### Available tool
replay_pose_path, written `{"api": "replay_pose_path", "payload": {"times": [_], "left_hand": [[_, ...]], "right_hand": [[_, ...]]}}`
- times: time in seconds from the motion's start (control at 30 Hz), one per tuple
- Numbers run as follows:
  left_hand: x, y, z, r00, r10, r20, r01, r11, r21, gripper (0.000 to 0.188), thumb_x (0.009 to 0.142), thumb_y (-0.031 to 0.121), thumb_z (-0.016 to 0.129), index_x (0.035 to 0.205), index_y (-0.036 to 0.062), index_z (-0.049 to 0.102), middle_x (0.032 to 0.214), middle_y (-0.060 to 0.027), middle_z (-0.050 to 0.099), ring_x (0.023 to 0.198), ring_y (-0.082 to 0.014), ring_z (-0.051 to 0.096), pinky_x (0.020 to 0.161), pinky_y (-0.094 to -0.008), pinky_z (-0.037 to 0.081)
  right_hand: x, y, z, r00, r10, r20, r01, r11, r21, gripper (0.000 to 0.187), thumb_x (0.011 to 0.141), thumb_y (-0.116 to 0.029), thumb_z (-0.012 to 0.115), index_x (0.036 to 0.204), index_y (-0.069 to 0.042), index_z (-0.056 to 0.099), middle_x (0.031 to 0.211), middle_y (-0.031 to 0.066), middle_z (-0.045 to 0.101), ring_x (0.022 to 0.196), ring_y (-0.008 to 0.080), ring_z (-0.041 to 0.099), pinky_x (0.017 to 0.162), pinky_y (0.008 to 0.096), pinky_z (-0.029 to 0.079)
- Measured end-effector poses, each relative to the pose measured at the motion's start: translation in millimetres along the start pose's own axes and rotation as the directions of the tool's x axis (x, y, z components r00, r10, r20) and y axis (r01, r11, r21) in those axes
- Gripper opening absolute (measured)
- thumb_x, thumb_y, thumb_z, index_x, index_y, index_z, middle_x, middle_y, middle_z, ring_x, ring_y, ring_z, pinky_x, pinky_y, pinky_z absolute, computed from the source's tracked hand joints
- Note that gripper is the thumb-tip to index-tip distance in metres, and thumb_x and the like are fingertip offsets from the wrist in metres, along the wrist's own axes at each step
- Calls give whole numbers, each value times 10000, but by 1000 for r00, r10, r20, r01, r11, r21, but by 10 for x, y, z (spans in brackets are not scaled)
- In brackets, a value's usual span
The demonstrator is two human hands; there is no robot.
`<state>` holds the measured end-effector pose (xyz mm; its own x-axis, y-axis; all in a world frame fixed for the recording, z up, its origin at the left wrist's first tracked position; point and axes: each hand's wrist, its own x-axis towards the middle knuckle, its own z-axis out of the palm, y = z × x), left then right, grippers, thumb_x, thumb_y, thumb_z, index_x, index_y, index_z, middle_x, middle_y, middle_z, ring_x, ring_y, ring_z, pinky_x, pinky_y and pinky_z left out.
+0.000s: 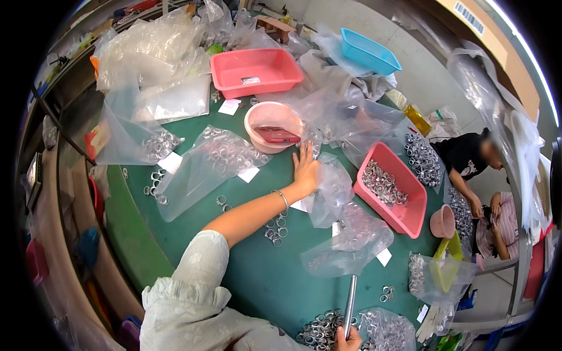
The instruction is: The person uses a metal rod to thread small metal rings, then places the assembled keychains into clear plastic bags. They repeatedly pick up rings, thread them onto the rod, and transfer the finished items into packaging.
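Observation:
My left hand reaches far across the green table, its fingers stretched out and apart against a clear plastic bag beside the pink round basket. A red phone-like object lies in that basket. Close to the table's near edge, my right hand is closed round the lower end of a ring mandrel, a tapered steel rod pointing upward. Next to it lies a pile of loose metal rings. A clear bag of rings sits just right of this hand.
Several clear bags of rings, such as one bag, lie about the table with white slips. A pink tray holds loose rings. Farther off are another pink tray and a blue basket. Two people work at the right.

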<state>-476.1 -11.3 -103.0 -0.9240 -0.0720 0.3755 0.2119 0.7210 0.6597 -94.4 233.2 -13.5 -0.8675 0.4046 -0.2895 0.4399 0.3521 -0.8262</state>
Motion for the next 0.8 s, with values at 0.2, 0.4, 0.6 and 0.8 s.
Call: {"api": "replay_pose_path", "payload": {"times": [0.2,0.4,0.6,0.8], "left_hand": [[149,57,37,967,23,252,-102,946,308,359,722,267,607,977,18,643,1413,-307,235,1362,-390,156,1085,-537,122],[135,95,68,958,109,264,-228,850,475,391,761,246,521,979,-63,620,1299,-302,426,1285,-363,356,1082,-478,210],[123,8,249,975,167,150,-219,855,469,373,783,226,498,984,-71,603,1287,-291,444,1285,-344,361,1061,-433,276],[76,109,43,988,-143,-65,94,869,-486,561,814,279,583,1169,-128,432,1280,-295,381,1223,-397,341,1033,-429,268]], "right_hand": [[46,-81,16,992,114,51,-116,993,26,207,861,-253,627,867,-51,584,575,-31,479,453,55,391,389,234,296],[96,91,20,997,83,5,-83,995,-51,214,854,-255,635,899,-51,590,589,-14,517,458,55,434,390,219,325],[103,-3,47,995,94,22,-93,995,-39,187,862,-224,628,842,-45,577,575,-38,471,457,40,377,397,213,269],[112,-160,71,991,128,32,-127,991,-31,187,867,-220,620,863,-38,579,583,-37,480,473,40,390,412,216,283]]}}
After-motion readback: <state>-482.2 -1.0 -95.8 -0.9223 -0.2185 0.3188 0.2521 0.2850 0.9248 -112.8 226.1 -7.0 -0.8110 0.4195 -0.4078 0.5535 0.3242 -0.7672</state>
